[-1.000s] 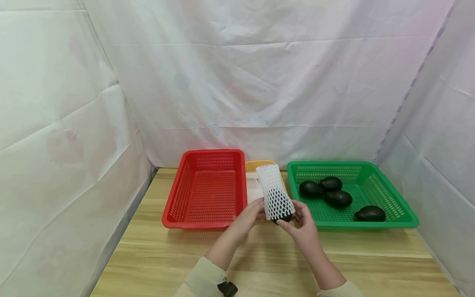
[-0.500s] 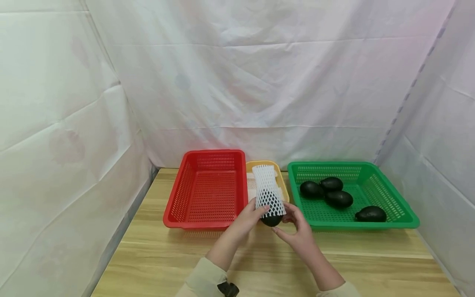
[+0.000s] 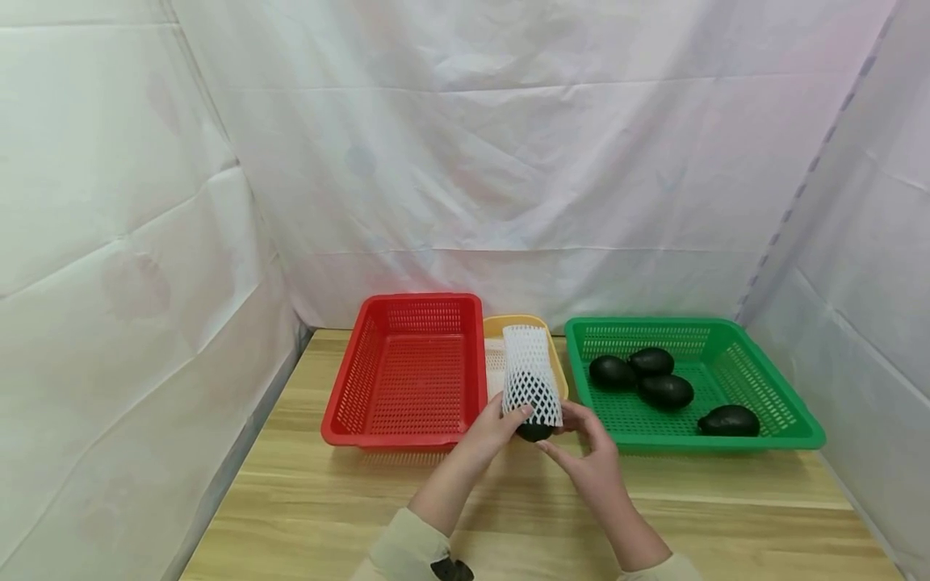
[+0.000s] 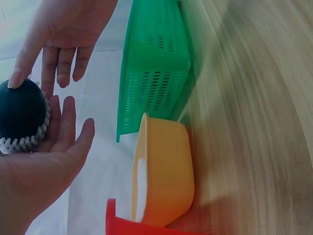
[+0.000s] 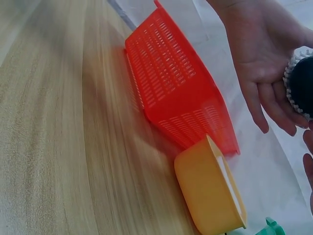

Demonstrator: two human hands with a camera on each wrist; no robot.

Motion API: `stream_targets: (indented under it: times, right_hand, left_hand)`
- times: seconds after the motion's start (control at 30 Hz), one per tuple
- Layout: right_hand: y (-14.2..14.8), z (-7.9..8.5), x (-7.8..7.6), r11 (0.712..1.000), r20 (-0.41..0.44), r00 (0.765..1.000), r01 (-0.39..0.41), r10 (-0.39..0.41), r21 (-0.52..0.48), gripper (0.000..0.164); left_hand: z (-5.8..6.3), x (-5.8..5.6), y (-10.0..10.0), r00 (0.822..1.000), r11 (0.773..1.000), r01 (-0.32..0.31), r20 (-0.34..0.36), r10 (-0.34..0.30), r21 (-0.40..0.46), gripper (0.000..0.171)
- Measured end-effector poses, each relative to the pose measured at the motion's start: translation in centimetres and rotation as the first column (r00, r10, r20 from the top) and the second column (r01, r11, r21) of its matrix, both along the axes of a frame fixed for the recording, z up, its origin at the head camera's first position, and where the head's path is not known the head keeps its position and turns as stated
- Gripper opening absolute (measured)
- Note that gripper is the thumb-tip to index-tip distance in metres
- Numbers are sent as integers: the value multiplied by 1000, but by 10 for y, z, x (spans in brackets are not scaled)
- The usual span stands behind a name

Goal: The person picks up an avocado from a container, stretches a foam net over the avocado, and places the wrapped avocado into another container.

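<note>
A dark avocado (image 3: 534, 433) sits inside a white foam net sleeve (image 3: 527, 351), its rounded lower end bare. The sleeve's far part extends past the fruit toward the yellow basket. My left hand (image 3: 488, 436) holds the netted avocado from the left, thumb across the net and fingers underneath. From the right, my right hand (image 3: 592, 448) pinches it, thumb at the bare end and fingers by the net's edge. In the left wrist view, the right thumb presses the avocado (image 4: 22, 110) while the left palm supports it. The right wrist view shows the left hand (image 5: 266, 54) cupped around it.
A red basket (image 3: 330, 415) stands on the left of the wooden table (image 3: 508, 524). Behind the hands is a small yellow basket (image 3: 561, 375) with white net sleeves inside. The green basket (image 3: 788, 428) on the right contains several avocados (image 3: 666, 391). White sheeting (image 3: 508, 186) encloses the table.
The netted avocado has swung from a slant to nearly straight. My left thumb has come over the net's front, and my right thumb has shifted along the fruit's bare end.
</note>
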State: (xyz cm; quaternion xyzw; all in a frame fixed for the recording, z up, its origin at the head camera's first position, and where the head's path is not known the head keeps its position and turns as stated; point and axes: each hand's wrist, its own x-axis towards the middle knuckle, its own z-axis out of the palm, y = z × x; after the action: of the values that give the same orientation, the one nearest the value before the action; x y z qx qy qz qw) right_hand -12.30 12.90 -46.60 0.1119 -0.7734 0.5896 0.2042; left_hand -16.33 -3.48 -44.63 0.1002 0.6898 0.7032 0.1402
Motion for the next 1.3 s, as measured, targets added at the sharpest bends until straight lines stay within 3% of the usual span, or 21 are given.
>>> stream_targets:
  times: [0.17,0.4,0.67,0.87,1.03,1.17,1.3]
  right_hand:
    - [-5,13,6,1000,-41,999,12,-13,-28,53]
    - [-5,-7,-4,990,4,999,35,-35,-135,55]
    - [-6,-12,-10,972,70,995,84,-70,-218,49]
    - [-8,-12,-12,966,83,993,107,-89,-235,45]
    - [-12,-1,-8,960,68,993,109,-94,-257,40]
    - [-15,7,-4,969,68,995,87,-73,-229,37]
    - [-15,13,-2,987,56,998,35,-26,-159,35]
  left_hand:
    - [0,3,4,999,999,-40,-1,40,8,58]
    - [-1,4,12,994,993,-107,-38,105,-50,59]
    - [-1,10,18,997,997,-81,-19,81,-1,67]
    - [-3,11,19,997,997,-71,-33,71,14,67]
    - [-6,10,20,997,998,-63,-55,62,-3,66]
    - [-8,9,17,997,998,-68,-48,67,-18,69]
    - [-6,8,10,993,993,-115,-34,114,-28,73]
